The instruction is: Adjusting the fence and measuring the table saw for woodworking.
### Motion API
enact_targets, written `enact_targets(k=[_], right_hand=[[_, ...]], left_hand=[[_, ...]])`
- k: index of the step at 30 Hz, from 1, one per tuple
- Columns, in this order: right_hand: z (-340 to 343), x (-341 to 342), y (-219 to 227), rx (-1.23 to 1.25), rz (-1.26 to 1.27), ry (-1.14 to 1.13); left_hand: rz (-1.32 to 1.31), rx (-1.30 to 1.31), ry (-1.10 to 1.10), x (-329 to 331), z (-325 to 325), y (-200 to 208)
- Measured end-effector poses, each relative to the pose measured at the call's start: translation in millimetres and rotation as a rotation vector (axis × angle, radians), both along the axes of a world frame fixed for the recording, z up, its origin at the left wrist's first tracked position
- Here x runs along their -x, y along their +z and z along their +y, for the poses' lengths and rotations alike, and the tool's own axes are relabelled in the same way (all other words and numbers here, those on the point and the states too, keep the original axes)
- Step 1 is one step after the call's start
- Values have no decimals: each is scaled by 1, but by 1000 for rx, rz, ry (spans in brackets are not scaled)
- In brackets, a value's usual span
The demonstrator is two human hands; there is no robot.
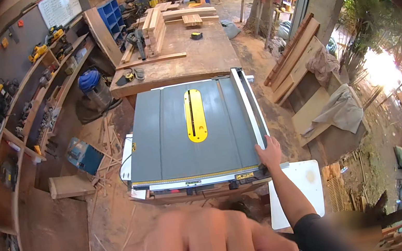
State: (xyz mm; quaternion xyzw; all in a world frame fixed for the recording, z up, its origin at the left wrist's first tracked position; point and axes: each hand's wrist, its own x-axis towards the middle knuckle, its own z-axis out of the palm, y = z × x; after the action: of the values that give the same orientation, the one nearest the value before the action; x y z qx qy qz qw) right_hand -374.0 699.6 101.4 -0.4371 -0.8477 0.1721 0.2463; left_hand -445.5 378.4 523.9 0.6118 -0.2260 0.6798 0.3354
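A table saw (pixel 149 133) with a grey top stands in front of me. Its yellow throat plate (pixel 202 117) has a dark slot, and I see no blade rising from it. Along the right side of the top runs the long metal rip fence (pixel 245 97). At the fence's near end is my right hand (pixel 270 153), its fingers closed over it. My left hand (pixel 199 246) is large and blurred, close to the camera at the bottom middle. Its fingers are curled with the knuckles toward me, and whatever they may hold is hidden.
Behind the saw, a wooden workbench (pixel 201 59) carries stacked boards (pixel 155 30) and a tape measure (pixel 196 36). Tool shelves (pixel 47 86) and a blue-topped shop vacuum (pixel 92 85) stand left. A white panel (pixel 300 188) lies below my right arm. Offcuts litter the floor.
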Motion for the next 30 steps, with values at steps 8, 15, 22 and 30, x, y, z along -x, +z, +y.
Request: enact_targets(k=[8, 15, 22, 30], right_hand=[[-4, 1, 6, -70, 18, 0], [-5, -5, 16, -28, 23, -28], [-10, 4, 13, 3, 25, 9], [3, 0, 8, -31, 49, -13]], left_hand=[[-9, 84, -44, -13, -5, 5], [-190, 259, -447, -10, -4, 6], [-242, 396, -725, -18, 8, -7], [-192, 381, -56, 9, 60, -79]])
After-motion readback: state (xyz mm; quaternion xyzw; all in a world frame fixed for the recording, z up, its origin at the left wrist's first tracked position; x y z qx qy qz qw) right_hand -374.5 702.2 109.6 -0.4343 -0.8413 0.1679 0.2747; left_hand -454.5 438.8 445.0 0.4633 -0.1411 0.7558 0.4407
